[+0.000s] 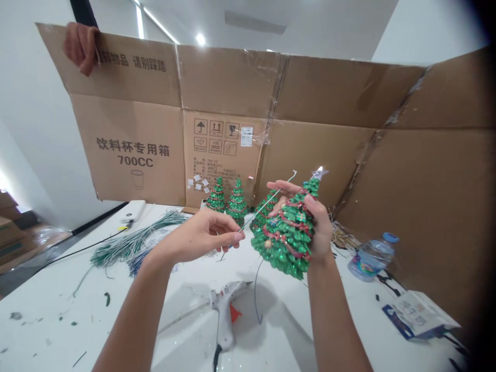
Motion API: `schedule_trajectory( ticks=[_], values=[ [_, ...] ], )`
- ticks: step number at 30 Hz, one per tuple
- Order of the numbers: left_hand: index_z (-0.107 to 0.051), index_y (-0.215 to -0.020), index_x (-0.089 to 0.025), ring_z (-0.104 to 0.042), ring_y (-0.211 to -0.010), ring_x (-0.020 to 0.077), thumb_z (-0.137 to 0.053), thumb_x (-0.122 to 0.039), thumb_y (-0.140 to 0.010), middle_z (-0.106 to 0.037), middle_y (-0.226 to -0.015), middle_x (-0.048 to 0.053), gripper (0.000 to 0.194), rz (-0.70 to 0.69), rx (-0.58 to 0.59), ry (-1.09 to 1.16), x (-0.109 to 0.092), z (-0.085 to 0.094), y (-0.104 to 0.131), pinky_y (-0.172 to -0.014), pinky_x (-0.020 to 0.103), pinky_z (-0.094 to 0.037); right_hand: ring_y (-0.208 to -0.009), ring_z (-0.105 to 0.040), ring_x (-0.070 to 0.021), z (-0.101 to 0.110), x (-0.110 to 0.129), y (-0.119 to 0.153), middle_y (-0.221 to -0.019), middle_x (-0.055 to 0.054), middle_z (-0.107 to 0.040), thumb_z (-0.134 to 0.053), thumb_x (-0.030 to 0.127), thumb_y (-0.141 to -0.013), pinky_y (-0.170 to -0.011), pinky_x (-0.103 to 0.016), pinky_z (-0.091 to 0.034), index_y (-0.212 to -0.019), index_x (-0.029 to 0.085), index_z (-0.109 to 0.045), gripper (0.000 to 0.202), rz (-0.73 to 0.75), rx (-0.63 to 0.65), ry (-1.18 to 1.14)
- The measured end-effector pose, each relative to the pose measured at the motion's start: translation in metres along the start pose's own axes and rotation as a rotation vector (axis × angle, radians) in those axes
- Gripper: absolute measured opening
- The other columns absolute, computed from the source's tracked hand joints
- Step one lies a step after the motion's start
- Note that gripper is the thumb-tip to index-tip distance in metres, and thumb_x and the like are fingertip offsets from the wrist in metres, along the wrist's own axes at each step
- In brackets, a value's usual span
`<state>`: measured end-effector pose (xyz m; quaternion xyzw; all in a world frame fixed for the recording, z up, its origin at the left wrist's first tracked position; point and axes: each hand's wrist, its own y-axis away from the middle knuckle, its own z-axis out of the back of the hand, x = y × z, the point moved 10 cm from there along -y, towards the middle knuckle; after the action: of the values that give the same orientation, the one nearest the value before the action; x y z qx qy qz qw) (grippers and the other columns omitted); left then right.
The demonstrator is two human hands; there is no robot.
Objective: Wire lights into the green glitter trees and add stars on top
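Observation:
My right hand [318, 227] is wrapped round a glittery green Christmas tree ornament [287, 232] with red garlands and a silver star on top, held tilted above the table. Between the thumb and fingers of my left hand [209, 232] is a thin pale wire [263, 206]. Its hooked far end rises toward the upper right, close to the fingers of my right hand. Another thin wire with a curved end [257, 299] hangs below the tree's base; where it joins is hidden. Below my hands, a white hot glue gun [225, 315] with an orange trigger lies on the table.
Smaller matching trees [236, 201] stand at the back before a tall cardboard screen [135, 124], which another person's hand [80, 46] grips at upper left. Wire bundles [135, 240] lie left; a water bottle [372, 257] and a milk carton [420, 315] are at right.

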<state>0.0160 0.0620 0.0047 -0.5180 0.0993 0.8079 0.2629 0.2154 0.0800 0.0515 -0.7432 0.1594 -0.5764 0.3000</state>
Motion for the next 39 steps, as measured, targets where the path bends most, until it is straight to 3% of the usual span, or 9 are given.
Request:
schedule_trajectory(
  ticks=[7, 13, 16, 19, 23, 26, 31, 35, 39],
  values=[
    [-0.083, -0.089, -0.022, -0.068, -0.078, 0.018, -0.079, -0.047, -0.093, -0.079, -0.088, 0.006, 0.025, -0.105, 0.042, -0.128, -0.015, 0.002, 0.008, -0.067, 0.027, -0.053, -0.121, -0.074, -0.0303, 0.029, -0.009, -0.008, -0.132, -0.009, -0.081, -0.061, 0.05, -0.098, -0.106, -0.049, -0.055, -0.119, 0.024, -0.082, 0.04, 0.032, -0.207, 0.062],
    [-0.078, -0.09, -0.023, -0.075, -0.08, 0.0199, -0.082, -0.042, -0.091, -0.082, -0.091, 0.007, 0.02, -0.094, 0.057, 0.022, -0.018, 0.001, 0.012, -0.072, 0.03, -0.061, -0.119, -0.074, -0.0294, 0.024, -0.014, -0.008, -0.145, -0.008, -0.075, -0.059, 0.051, -0.099, -0.103, -0.047, -0.056, -0.129, 0.026, -0.078, 0.044, 0.014, -0.171, 0.091],
    [-0.077, -0.092, -0.022, -0.077, -0.081, 0.0203, -0.083, -0.044, -0.092, -0.081, -0.087, 0.008, 0.023, -0.145, -0.106, 0.167, -0.02, 0.018, 0.01, -0.073, 0.03, -0.063, -0.111, -0.075, -0.0275, 0.014, -0.016, -0.005, -0.15, -0.008, -0.072, -0.056, 0.052, -0.1, -0.097, -0.046, -0.059, -0.141, 0.028, -0.071, 0.05, 0.01, -0.119, 0.083],
    [-0.079, -0.095, -0.02, -0.076, -0.077, 0.0172, -0.086, -0.044, -0.092, -0.081, -0.087, 0.007, 0.025, -0.249, -0.426, 0.279, -0.023, 0.048, 0.015, -0.071, 0.027, -0.063, -0.091, -0.075, -0.0225, -0.003, -0.018, -0.002, -0.148, -0.01, -0.074, -0.06, 0.048, -0.099, -0.085, -0.042, -0.061, -0.15, 0.028, -0.064, 0.055, 0.007, -0.049, 0.005],
    [-0.08, -0.1, -0.02, -0.076, -0.075, 0.0133, -0.089, -0.039, -0.091, -0.082, -0.089, 0.005, 0.023, -0.377, -0.659, 0.391, -0.029, 0.066, 0.028, -0.072, 0.022, -0.064, -0.081, -0.075, -0.022, -0.034, -0.022, 0.004, -0.112, -0.01, -0.085, -0.069, 0.045, -0.096, -0.081, -0.041, -0.061, -0.13, 0.023, -0.07, 0.04, 0.0, 0.087, -0.003],
    [-0.082, -0.097, -0.021, -0.079, -0.079, 0.0146, -0.093, -0.034, -0.087, -0.084, -0.091, 0.005, 0.02, -0.427, -0.689, 0.395, -0.04, 0.063, 0.036, -0.075, 0.023, -0.067, -0.086, -0.075, -0.0234, -0.057, -0.023, 0.012, -0.096, -0.006, -0.082, -0.076, 0.047, -0.094, -0.083, -0.04, -0.06, -0.111, 0.023, -0.07, 0.03, -0.003, 0.201, 0.055],
    [-0.081, -0.087, -0.023, -0.083, -0.077, 0.0202, -0.096, -0.027, -0.081, -0.086, -0.091, 0.005, 0.017, -0.464, -0.636, 0.373, -0.06, 0.046, 0.045, -0.071, 0.03, -0.071, -0.085, -0.073, -0.0234, -0.082, -0.019, 0.024, -0.096, -0.004, -0.079, -0.079, 0.048, -0.093, -0.082, -0.039, -0.059, -0.112, 0.024, -0.07, 0.032, 0.019, 0.357, 0.14],
    [-0.077, -0.081, -0.023, -0.084, -0.079, 0.0247, -0.094, -0.022, -0.081, -0.085, -0.088, 0.003, 0.017, -0.484, -0.641, 0.319, -0.074, 0.037, 0.052, -0.068, 0.035, -0.072, -0.082, -0.072, -0.0236, -0.089, -0.017, 0.027, -0.094, -0.004, -0.078, -0.076, 0.049, -0.094, -0.08, -0.04, -0.06, -0.113, 0.024, -0.071, 0.032, 0.039, 0.407, 0.176],
    [-0.077, -0.087, -0.023, -0.085, -0.088, 0.0259, -0.093, -0.021, -0.082, -0.085, -0.091, 0.003, 0.017, -0.485, -0.681, 0.197, -0.083, 0.034, 0.058, -0.08, 0.038, -0.073, -0.083, -0.073, -0.0241, -0.086, -0.017, 0.024, -0.096, -0.003, -0.08, -0.074, 0.052, -0.094, -0.082, -0.04, -0.061, -0.113, 0.025, -0.07, 0.034, 0.035, 0.392, 0.21]
  ],
)
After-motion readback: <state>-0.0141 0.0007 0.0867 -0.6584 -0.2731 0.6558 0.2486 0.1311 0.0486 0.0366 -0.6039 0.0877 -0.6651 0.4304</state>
